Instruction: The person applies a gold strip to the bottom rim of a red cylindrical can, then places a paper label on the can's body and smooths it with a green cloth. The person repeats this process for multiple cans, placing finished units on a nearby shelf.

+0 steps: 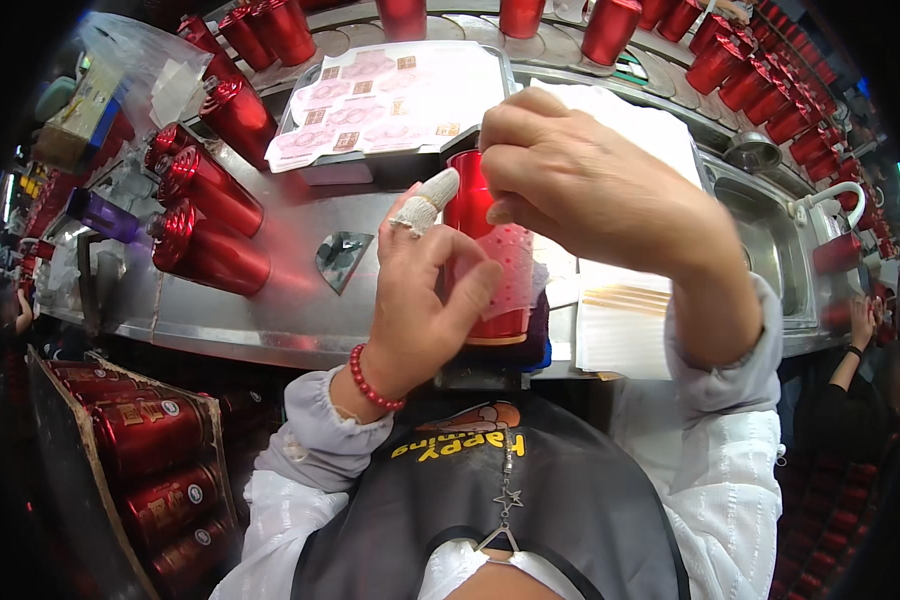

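Observation:
A glossy red metal canister (pixel 463 199) lies in front of me on dark cloth, with a thin translucent, dotted sheet (pixel 511 274) over its lower part. My left hand (pixel 427 292), with a white finger cot on one finger and a red bead bracelet at the wrist, is at the canister's left side; its thumb is bent over the sheet's edge. Whether it pinches the sheet I cannot tell. Above the canister's upper right is my right hand (pixel 547 165), blurred, its fingers curled; what is between them is hidden. Printed decal sheets (pixel 382 97) lie on a tray beyond.
Several red canisters (pixel 210 251) stand on the steel counter at the left, near a dark fan-shaped piece (pixel 343 259). More ride a conveyor (pixel 465 28) along the back. White paper (pixel 622 337) and a sink (pixel 776 255) are at the right. A box of canisters (pixel 217 450) stands lower left.

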Demonstrator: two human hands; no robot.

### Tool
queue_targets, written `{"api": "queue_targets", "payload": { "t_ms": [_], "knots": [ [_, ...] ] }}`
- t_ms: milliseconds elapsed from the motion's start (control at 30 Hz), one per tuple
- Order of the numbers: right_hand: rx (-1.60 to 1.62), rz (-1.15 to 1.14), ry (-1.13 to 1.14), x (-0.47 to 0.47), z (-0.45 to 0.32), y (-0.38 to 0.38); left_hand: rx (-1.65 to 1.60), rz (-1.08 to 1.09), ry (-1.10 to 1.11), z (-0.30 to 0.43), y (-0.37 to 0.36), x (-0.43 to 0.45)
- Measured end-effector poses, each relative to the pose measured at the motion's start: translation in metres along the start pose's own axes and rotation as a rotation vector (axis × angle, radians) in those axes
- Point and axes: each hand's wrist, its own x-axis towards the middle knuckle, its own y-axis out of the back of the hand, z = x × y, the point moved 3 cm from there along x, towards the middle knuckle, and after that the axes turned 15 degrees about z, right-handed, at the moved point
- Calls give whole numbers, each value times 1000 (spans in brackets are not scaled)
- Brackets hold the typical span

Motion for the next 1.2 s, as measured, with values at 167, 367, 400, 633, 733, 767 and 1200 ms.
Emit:
{"api": "queue_targets", "payload": {
  "t_ms": [167,367,400,633,733,767,1200],
  "knots": [
    [-160,503,-202,-30,14,-36,34,267,-72,-29,-13,-9],
    [28,436,-512,-82,-35,-58,-228,368,184,-54,-15,-12],
    [53,366,-562,-85,-38,-61,-326,341,228,-58,-10,-8],
    [119,343,-608,-92,-40,-67,94,6,-330,-44,-10,6],
    [145,262,-619,-95,-46,-64,37,-17,-292,-48,-8,-1],
    [175,277,-626,-96,-45,-65,26,-23,-281,-48,-7,-2],
    [311,343,-654,-114,-34,-76,-313,-97,-187,-50,-11,2]
  ]
}}
